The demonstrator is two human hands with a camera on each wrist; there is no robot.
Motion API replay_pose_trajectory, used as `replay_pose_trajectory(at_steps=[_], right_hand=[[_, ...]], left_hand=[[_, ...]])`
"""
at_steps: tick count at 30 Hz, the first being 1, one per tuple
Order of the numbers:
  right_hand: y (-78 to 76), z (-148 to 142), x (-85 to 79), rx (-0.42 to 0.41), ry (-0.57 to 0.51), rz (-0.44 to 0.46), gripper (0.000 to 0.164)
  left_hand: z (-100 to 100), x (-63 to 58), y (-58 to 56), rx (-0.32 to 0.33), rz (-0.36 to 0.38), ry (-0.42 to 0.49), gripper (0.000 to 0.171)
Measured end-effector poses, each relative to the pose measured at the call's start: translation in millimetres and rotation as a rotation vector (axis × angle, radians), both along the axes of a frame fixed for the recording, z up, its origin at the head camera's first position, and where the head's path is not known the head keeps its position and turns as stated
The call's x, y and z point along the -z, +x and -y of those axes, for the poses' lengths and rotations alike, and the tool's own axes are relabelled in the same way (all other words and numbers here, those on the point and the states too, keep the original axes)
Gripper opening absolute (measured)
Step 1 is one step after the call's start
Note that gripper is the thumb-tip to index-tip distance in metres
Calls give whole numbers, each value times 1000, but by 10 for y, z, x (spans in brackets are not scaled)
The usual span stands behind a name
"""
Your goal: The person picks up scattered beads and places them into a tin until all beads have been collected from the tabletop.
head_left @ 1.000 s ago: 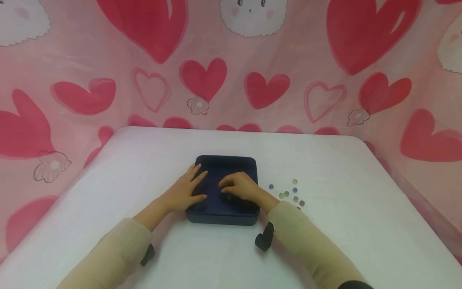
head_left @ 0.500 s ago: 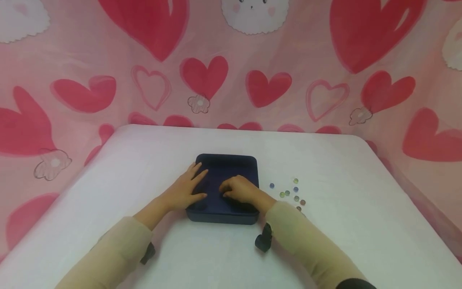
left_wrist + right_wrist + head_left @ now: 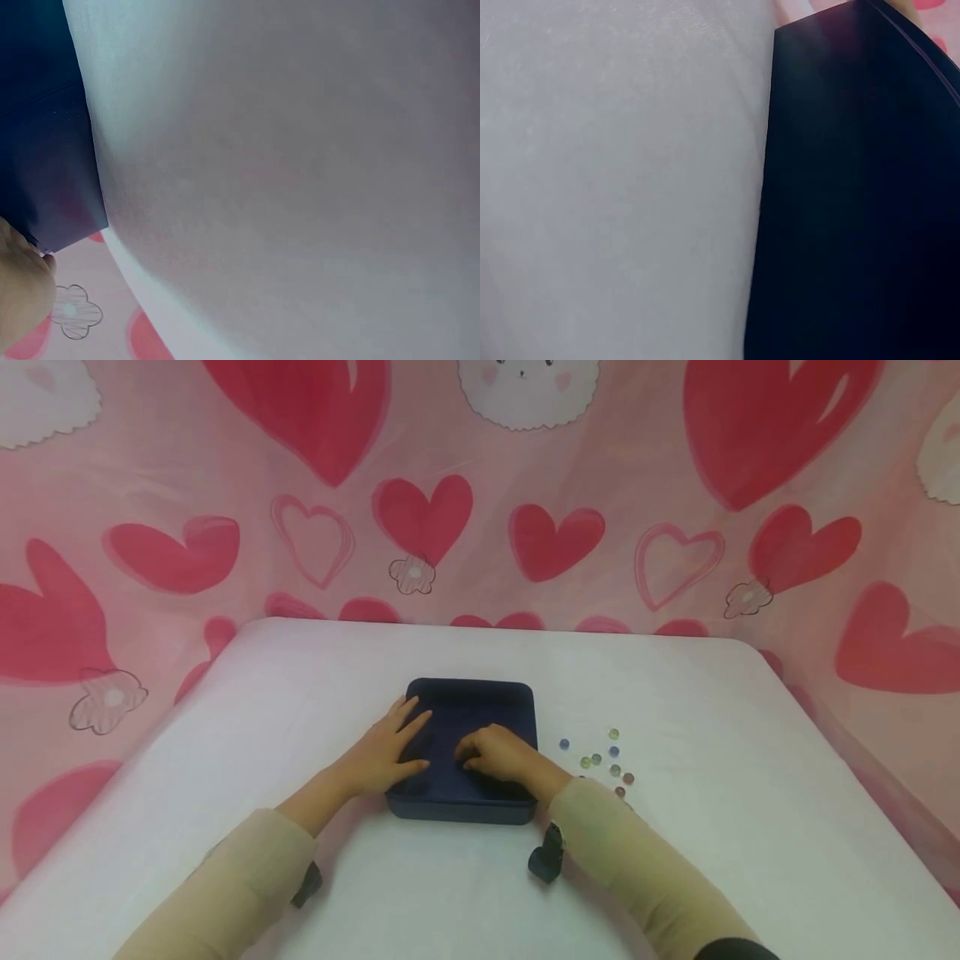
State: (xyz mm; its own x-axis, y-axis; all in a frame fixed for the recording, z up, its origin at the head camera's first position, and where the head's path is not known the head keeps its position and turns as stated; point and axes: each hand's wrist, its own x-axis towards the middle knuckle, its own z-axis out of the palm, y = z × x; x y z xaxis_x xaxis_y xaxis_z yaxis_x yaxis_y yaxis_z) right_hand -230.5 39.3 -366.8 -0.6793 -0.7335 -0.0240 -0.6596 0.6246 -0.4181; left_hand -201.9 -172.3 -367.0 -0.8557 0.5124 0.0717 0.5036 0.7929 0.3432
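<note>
A dark blue rectangular box (image 3: 463, 811), with no lid on it, stands in the middle of the white table. My left hand (image 3: 375, 753) rests over its left rim, fingers spread and reaching inside. In the left wrist view a bit of this hand (image 3: 22, 289) shows beside the box wall (image 3: 52, 157). My right hand (image 3: 497, 755) is down inside the box, its fingers bent toward the floor of it. Those fingertips are mostly hidden, and I cannot tell whether they hold anything. The right wrist view shows mainly the outer box wall (image 3: 840, 187).
To the right of the box lie several small glass marbles, among them a yellow-green marble (image 3: 613, 733), a blue marble (image 3: 564, 744) and a reddish marble (image 3: 628, 778). Some sit close to the right sleeve (image 3: 622, 843). A pink heart-print cloth (image 3: 480, 460) hangs behind the table.
My right hand has dropped slightly lower into the box, its fingers more bent. The left hand stays at the left rim. The view has shifted a little.
</note>
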Motion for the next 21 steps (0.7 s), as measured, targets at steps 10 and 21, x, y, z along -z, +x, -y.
replay_pose_trajectory(at_steps=[10, 21], right_hand=[[3, -42, 7, 55, -99, -1, 17], [62, -177, -101, 121, -229, 13, 19]], left_hand=[[1, 19, -1, -1, 8, -1, 68], [-1, 3, 10, -14, 20, -6, 69]])
